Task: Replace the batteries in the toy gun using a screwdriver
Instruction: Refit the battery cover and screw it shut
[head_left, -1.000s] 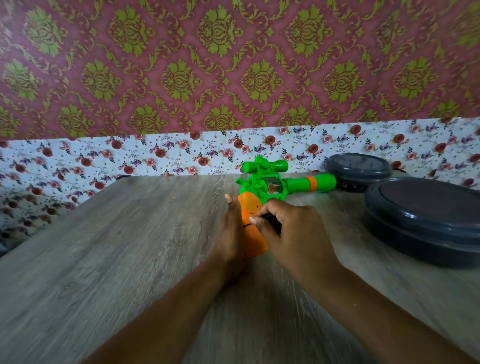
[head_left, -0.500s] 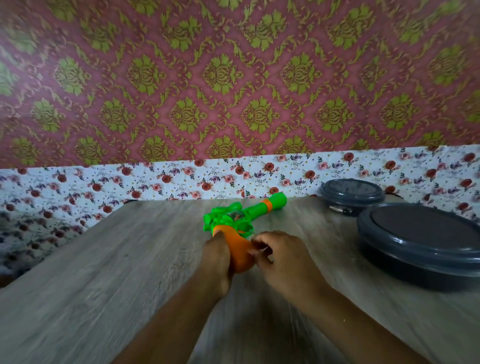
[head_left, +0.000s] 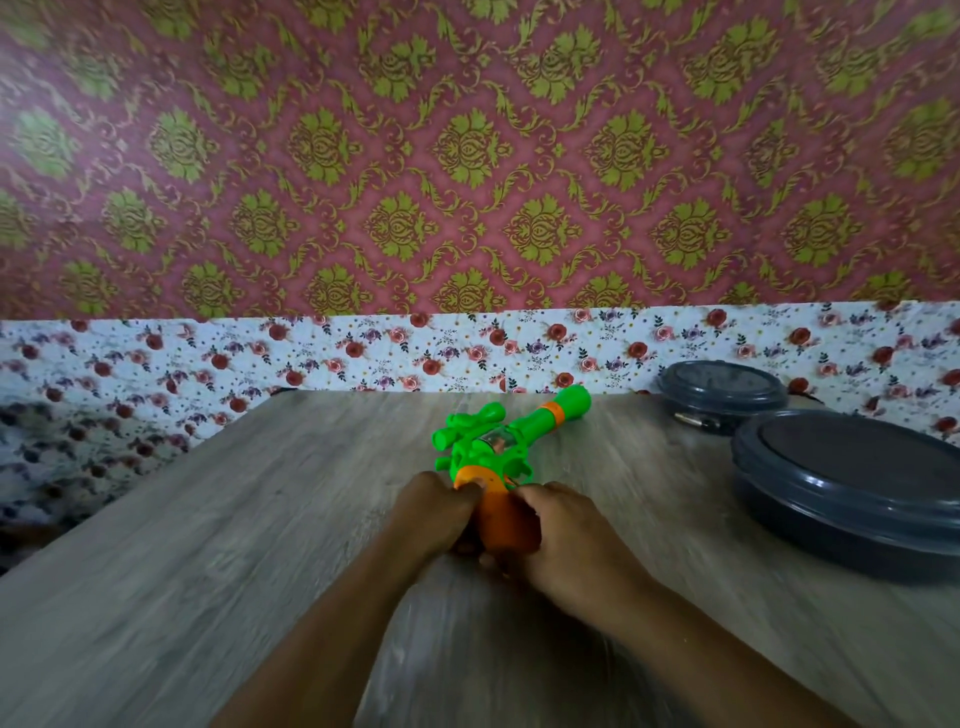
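Observation:
A green toy gun (head_left: 498, 441) with an orange handle lies on the wooden table (head_left: 208, 545), its barrel pointing away to the upper right. My left hand (head_left: 431, 512) grips the left side of the orange handle. My right hand (head_left: 566, 540) grips the handle's right side, fingers curled round it. No screwdriver or battery shows; both hands cover most of the handle.
Two dark grey round lidded containers stand at the right: a large one (head_left: 852, 493) near me and a smaller one (head_left: 722, 392) behind it by the floral wall. A small metal object lies at the smaller one's base.
The gun has swung so its barrel points further away and up right. My left hand went from resting flat beside the handle to gripping it. The dark thing in my right hand is no longer visible.

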